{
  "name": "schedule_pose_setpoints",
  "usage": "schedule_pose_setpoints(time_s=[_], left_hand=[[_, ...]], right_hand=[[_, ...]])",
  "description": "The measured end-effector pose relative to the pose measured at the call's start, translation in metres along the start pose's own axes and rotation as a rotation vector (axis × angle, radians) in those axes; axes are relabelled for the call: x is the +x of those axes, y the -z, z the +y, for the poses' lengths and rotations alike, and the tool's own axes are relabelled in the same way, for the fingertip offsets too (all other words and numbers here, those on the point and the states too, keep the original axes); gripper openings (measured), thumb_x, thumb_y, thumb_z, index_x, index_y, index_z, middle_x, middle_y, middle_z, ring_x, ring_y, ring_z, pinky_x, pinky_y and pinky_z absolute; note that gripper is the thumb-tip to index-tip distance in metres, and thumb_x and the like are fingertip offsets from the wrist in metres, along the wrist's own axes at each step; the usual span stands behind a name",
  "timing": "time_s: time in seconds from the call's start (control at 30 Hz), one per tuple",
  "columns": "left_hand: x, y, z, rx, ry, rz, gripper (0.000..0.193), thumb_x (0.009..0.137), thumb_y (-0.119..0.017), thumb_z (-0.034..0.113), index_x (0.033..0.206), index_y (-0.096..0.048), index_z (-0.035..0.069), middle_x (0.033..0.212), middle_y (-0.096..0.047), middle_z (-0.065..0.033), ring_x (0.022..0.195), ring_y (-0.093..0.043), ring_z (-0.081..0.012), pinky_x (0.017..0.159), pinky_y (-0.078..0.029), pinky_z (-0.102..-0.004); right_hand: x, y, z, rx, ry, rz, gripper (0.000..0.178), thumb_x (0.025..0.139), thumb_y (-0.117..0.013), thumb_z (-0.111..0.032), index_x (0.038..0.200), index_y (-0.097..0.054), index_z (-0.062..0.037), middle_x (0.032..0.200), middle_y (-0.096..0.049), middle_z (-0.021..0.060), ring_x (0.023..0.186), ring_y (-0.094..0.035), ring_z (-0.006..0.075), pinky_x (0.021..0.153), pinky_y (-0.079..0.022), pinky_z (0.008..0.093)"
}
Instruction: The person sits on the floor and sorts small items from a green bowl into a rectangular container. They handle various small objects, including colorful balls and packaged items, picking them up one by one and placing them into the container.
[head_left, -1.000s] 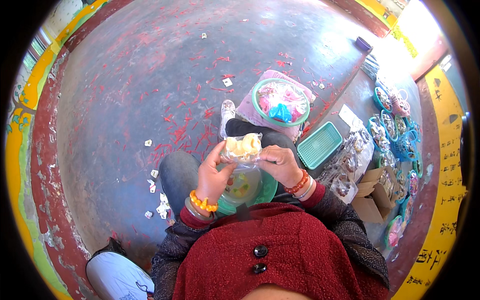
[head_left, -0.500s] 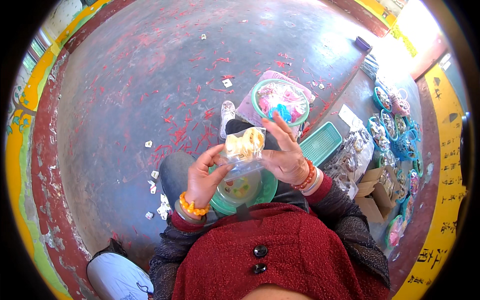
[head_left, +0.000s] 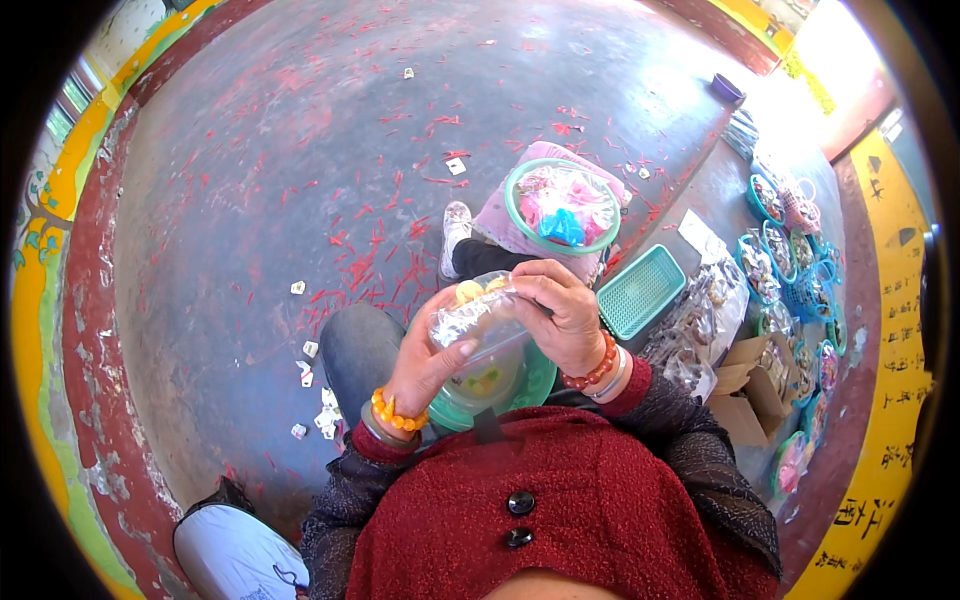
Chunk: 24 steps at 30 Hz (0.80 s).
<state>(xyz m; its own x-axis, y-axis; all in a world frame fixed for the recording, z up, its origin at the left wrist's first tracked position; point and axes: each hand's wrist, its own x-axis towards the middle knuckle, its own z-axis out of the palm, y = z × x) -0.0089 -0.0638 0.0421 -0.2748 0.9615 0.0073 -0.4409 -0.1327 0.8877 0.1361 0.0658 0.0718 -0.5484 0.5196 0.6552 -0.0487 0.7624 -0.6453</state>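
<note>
Over my lap, my left hand (head_left: 422, 362) grips the lower left side of a clear plastic bag (head_left: 478, 325), its thumb lying across the front. Pale yellow pieces show inside near the bag's top; their exact kind I cannot make out through the glare. My right hand (head_left: 568, 318) pinches the bag's upper right edge, fingers curled over it. Beneath both hands a green plastic basin (head_left: 543, 385) rests on my lap, partly covered by the bag and my hands.
Ahead, a pale green basin (head_left: 511, 208) of pink and blue wrapped items stands on a pink cushion (head_left: 492, 222). To the right are a teal basket (head_left: 640, 292), an open cardboard box (head_left: 735, 418) and several filled baskets. Red scraps litter the floor.
My right hand has gone from spread fingers to a pinch on the bag's edge. The bag has tilted, its shiny plastic now facing up and hiding more of the yellow pieces.
</note>
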Motion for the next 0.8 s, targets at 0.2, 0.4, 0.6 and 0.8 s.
schedule_pose_setpoints(time_s=[0.2, 0.4, 0.6, 0.8], left_hand=[[0.005, 0.004, -0.002, -0.068, 0.157, -0.023, 0.062, 0.078, -0.070, 0.008, 0.133, -0.041, 0.006, 0.111, -0.058, -0.0006, 0.089, -0.055, -0.0083, 0.063, -0.044, -0.0215], [0.005, 0.004, 0.001, -0.073, 0.132, 0.006, 0.055, 0.078, -0.069, 0.003, 0.128, -0.045, 0.004, 0.105, -0.061, -0.0030, 0.082, -0.056, -0.0096, 0.059, -0.046, -0.0225], [0.006, 0.013, 0.002, -0.042, 0.159, 0.011, 0.047, 0.078, -0.067, 0.000, 0.121, -0.049, 0.001, 0.099, -0.062, -0.0056, 0.078, -0.058, -0.0124, 0.058, -0.048, -0.0252], [0.010, 0.011, 0.009, 0.224, 0.313, -0.016, 0.048, 0.079, -0.065, -0.003, 0.123, -0.045, 0.000, 0.108, -0.060, -0.0076, 0.097, -0.059, -0.0169, 0.084, -0.050, -0.0314]], right_hand=[[-0.005, -0.001, 0.000, 0.109, -0.150, -0.032, 0.016, 0.075, -0.068, 0.002, 0.089, -0.064, -0.0023, 0.090, -0.063, 0.0090, 0.075, -0.062, 0.0173, 0.065, -0.050, 0.0270], [-0.016, -0.003, 0.010, 0.434, -0.426, -0.116, 0.022, 0.079, -0.069, -0.005, 0.099, -0.060, -0.0016, 0.094, -0.062, 0.0071, 0.079, -0.061, 0.0130, 0.068, -0.051, 0.0250], [0.011, 0.022, 0.011, 0.217, -0.398, -0.445, 0.062, 0.073, -0.076, -0.030, 0.122, -0.048, -0.0046, 0.109, -0.058, 0.0083, 0.106, -0.055, 0.0209, 0.086, -0.047, 0.0340], [0.022, 0.016, 0.006, -0.074, -0.043, -0.664, 0.057, 0.068, -0.074, -0.026, 0.117, -0.052, -0.0057, 0.102, -0.060, 0.0145, 0.096, -0.056, 0.0333, 0.082, -0.046, 0.0403]])
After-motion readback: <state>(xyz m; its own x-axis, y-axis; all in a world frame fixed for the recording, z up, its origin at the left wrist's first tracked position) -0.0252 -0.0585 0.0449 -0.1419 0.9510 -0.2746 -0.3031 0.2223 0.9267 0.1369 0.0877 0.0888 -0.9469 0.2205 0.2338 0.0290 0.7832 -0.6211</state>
